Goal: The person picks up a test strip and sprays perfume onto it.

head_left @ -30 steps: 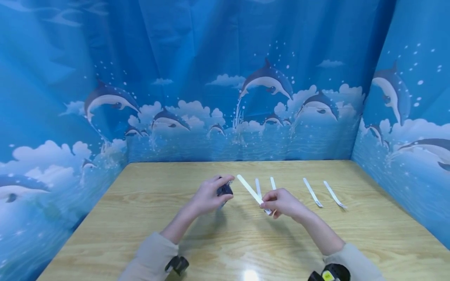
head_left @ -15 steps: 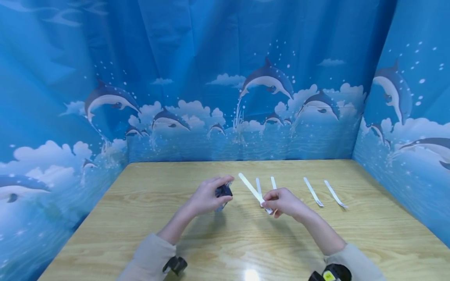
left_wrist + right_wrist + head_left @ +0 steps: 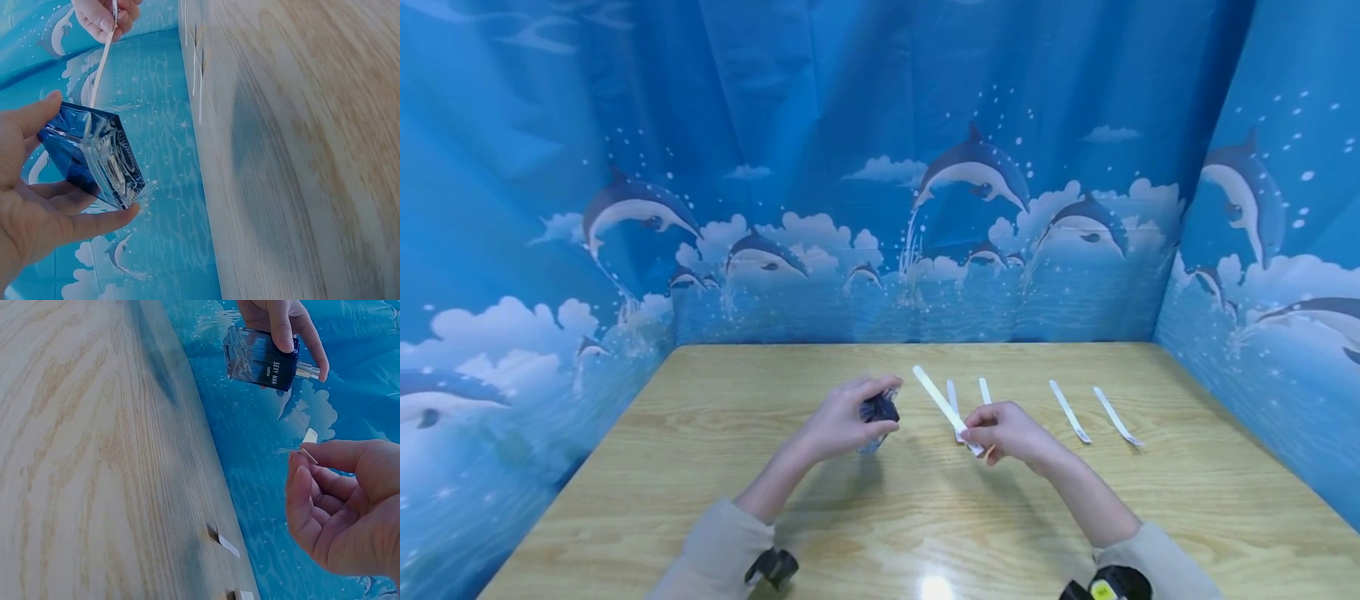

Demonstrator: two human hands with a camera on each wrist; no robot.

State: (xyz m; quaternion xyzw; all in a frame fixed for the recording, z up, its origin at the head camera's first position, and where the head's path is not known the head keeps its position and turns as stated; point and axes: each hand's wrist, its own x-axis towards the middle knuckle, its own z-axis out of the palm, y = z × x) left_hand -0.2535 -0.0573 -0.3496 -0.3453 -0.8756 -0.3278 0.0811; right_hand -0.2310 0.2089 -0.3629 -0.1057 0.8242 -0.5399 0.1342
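Above the middle of the table, my left hand (image 3: 842, 423) grips a blue glass perfume bottle (image 3: 259, 359), lettered "SEXY MAN" in the right wrist view. Its index fingertip rests at the silver spray top (image 3: 306, 370), and the thick clear base (image 3: 115, 162) shows in the left wrist view. My right hand (image 3: 1009, 435) pinches a white paper test strip (image 3: 934, 394) near its lower end. The strip slants up and left, its far end pointing towards the bottle with a small gap between them. Both things are held up off the table.
More white paper strips lie on the wooden table (image 3: 715, 467): one strip (image 3: 953, 396) and another strip (image 3: 984, 389) behind my right hand, and two farther right, a strip (image 3: 1069, 410) and a strip (image 3: 1116, 417). A blue dolphin-print curtain (image 3: 820, 167) borders the table.
The held strip has shifted slightly up and to the right with my right fingers. The bottle has tipped a little in my left hand, showing more of its base.
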